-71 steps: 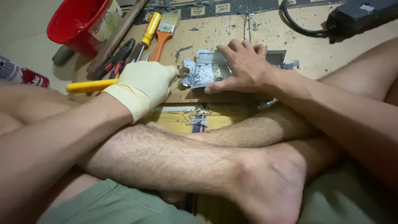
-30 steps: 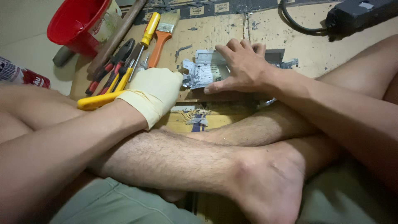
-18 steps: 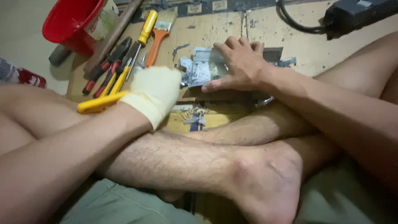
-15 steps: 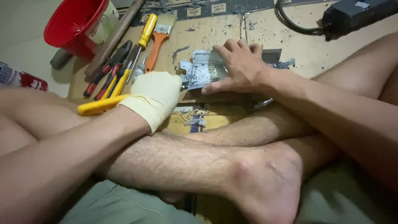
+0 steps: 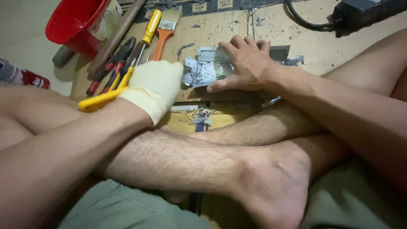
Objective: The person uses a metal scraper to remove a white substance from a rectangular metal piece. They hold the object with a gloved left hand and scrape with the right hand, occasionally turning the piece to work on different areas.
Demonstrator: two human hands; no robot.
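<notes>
Two crossed legs (image 5: 203,161) btwn body & tools: pliers (image 5: 111,63), brush (image 5: 163,32), bucket (image 5: 74,23).

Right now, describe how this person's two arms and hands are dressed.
The left hand wears a pale cream glove with a rolled cuff at the wrist. The right hand is bare. Both forearms are uncovered: no sleeves, watch or rings show.

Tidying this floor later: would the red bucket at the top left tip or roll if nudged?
The red bucket already lies tilted, mouth toward the camera, so it would probably roll. It looks like thin plastic, likely light. The wooden handle beside it might block it.
</notes>
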